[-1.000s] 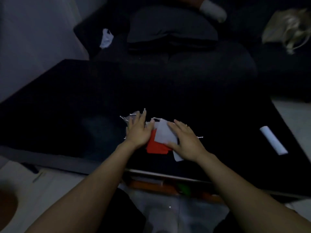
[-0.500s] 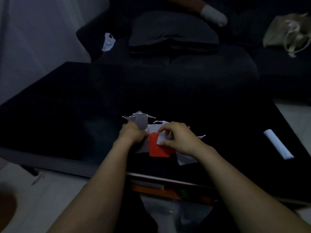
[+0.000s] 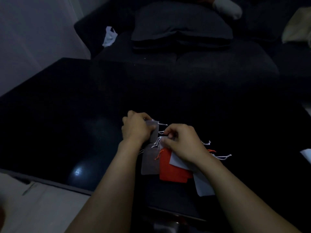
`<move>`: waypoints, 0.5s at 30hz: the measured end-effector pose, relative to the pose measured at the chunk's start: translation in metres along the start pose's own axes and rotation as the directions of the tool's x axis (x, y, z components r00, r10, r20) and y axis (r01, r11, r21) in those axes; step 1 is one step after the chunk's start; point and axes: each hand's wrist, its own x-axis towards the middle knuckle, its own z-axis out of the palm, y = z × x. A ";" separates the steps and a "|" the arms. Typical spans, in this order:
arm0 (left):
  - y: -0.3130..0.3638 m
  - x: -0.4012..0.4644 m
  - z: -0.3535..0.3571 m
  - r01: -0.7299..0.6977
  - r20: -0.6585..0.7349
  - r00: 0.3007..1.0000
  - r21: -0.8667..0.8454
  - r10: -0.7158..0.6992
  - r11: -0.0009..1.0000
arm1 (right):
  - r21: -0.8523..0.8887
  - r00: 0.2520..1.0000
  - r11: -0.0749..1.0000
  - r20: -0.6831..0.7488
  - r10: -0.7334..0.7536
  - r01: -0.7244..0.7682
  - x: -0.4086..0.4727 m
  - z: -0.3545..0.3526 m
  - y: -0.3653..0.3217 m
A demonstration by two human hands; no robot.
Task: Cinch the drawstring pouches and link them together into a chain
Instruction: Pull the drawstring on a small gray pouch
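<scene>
Several small drawstring pouches lie bunched near the front edge of a black table. My left hand is closed around the top of a grey pouch and lifts it slightly. My right hand pinches white cords at the mouth of a pale pouch that lies under it. A red pouch with an orange cord sits flat between them, and another grey pouch lies left of it. A white pouch pokes out beneath my right forearm. White cord ends trail to the right.
A dark sofa with a flat cushion stands behind the table. A white scrap rests on the sofa arm, a pale bag at the far right. A white roll lies at the table's right edge. Pale floor shows below.
Both hands went from lying flat on the pile to gripping. My left hand has picked up a grey pouch and my right has closed on white cords. The pile has spread out.
</scene>
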 end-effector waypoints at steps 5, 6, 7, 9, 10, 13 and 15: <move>0.009 0.000 -0.001 -0.111 -0.164 0.983 -0.151 0.086 0.982 | 0.103 0.996 0.994 -0.079 0.042 -0.034 0.004 -0.015 0.002; 0.018 -0.003 -0.004 -0.151 -0.169 0.979 -0.236 0.113 0.960 | 0.149 0.991 0.988 -0.118 0.060 -0.042 0.004 -0.022 0.000; 0.028 -0.007 -0.008 -0.199 -0.164 0.975 -0.347 0.150 0.916 | 0.205 0.984 0.978 -0.156 0.081 -0.048 0.003 -0.030 -0.003; 0.047 -0.016 -0.016 -0.275 -0.137 0.961 -0.549 0.240 0.789 | 0.423 0.983 0.905 -0.137 0.123 -0.054 0.001 -0.048 -0.011; 0.055 -0.021 -0.019 -0.298 -0.123 0.951 -0.607 0.284 0.736 | 0.565 0.988 0.822 -0.079 0.136 -0.068 -0.002 -0.057 -0.014; 0.065 -0.033 -0.022 -0.319 -0.087 0.929 -0.679 0.360 0.661 | 0.788 0.985 0.602 0.030 0.170 -0.128 -0.009 -0.072 -0.018; 0.070 -0.039 -0.022 -0.317 -0.072 0.924 -0.696 0.376 0.645 | 0.840 0.977 0.527 0.016 0.213 -0.129 -0.010 -0.073 -0.016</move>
